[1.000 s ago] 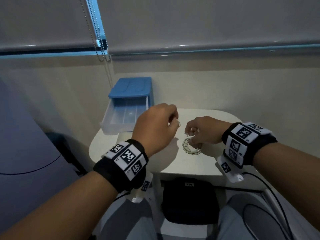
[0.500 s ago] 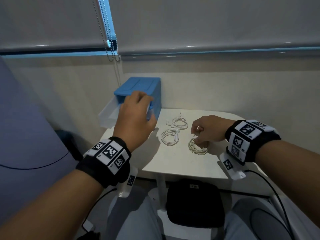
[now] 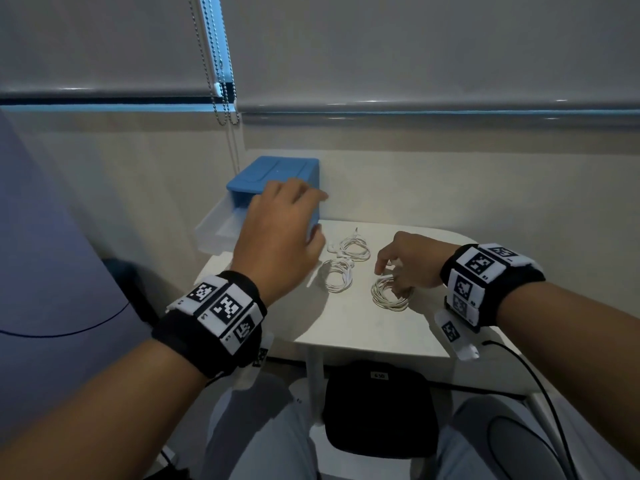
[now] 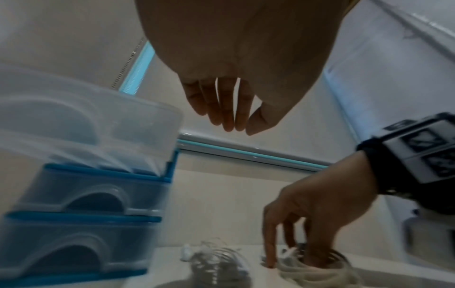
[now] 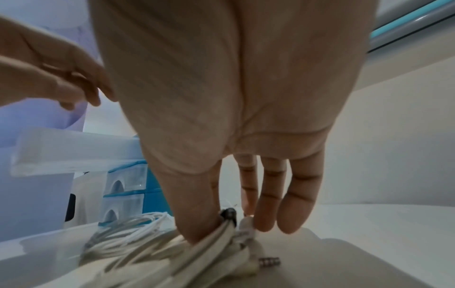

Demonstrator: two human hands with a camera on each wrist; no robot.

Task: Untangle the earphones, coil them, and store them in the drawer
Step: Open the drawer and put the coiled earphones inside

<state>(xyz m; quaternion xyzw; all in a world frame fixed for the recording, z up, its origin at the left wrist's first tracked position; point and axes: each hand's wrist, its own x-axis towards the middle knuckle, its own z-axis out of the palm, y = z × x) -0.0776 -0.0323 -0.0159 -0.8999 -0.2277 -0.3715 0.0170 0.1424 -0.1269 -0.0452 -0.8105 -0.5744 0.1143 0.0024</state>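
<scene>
Three white earphone coils lie on the small white table (image 3: 363,327). My right hand (image 3: 393,271) pinches the nearest coil (image 3: 389,295) between thumb and fingers, its index fingertip down beside the coil; the right wrist view shows the thumb pressed into this coil (image 5: 152,253) and a metal plug sticking out. The middle coil (image 3: 337,276) and the far coil (image 3: 354,249) lie loose. My left hand (image 3: 294,216) hovers with straight fingers, holding nothing, in front of the blue drawer unit (image 3: 277,173), whose clear top drawer (image 3: 213,233) is pulled out.
The drawer unit stands at the table's back left against the wall, with two lower drawers (image 4: 81,194) closed. A bead chain (image 3: 225,98) hangs from the blind above it. A black bag (image 3: 377,407) sits under the table between my knees.
My left hand left the spot beside my right hand and went back-left to the drawer unit, uncovering two coils. My right hand stayed on the near coil and stretched out its index finger.
</scene>
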